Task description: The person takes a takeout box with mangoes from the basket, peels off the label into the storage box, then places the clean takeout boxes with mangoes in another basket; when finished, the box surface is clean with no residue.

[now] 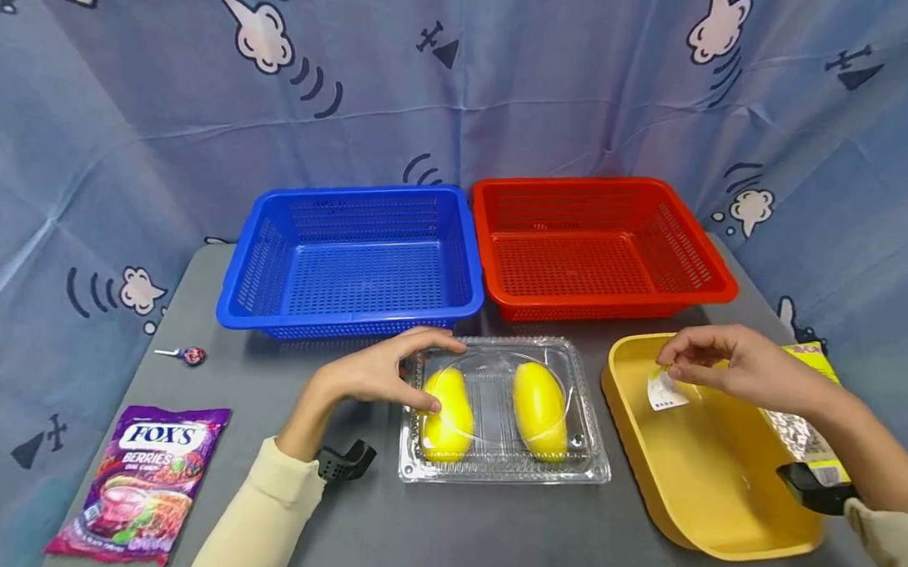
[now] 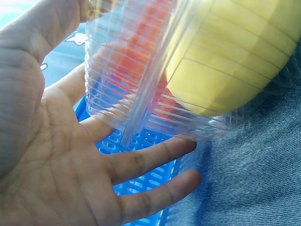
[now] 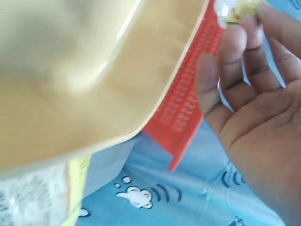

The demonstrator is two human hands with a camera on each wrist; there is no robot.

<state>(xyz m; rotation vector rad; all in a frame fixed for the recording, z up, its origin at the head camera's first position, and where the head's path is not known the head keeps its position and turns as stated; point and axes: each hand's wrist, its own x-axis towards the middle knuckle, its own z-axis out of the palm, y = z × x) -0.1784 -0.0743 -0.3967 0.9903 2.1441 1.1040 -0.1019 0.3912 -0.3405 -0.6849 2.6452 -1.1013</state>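
Note:
A clear plastic clamshell box (image 1: 485,472) with its lid down lies mid-table, two yellow mangoes (image 1: 449,425) (image 1: 540,412) showing through it. My left hand (image 1: 379,371) holds the box by its left side, thumb on the lid and index finger by the far edge. In the left wrist view the two lowest fingers (image 2: 155,188) stretch out straight and spread. Over the yellow basin (image 1: 717,485), my right hand (image 1: 729,368) pinches a small white and yellow slip (image 1: 665,391) between thumb and fingertips; printing shows along its lower edge, but its kind is unclear.
Behind the box stand a blue basket (image 1: 351,322) and a red basket (image 1: 611,306). A purple candy bag (image 1: 142,481) and a lollipop (image 1: 192,356) lie at the left. Beyond the basin's right side is a yellow and silver packet (image 1: 802,433), partly hidden. Patterned cloth (image 1: 461,83) hangs behind.

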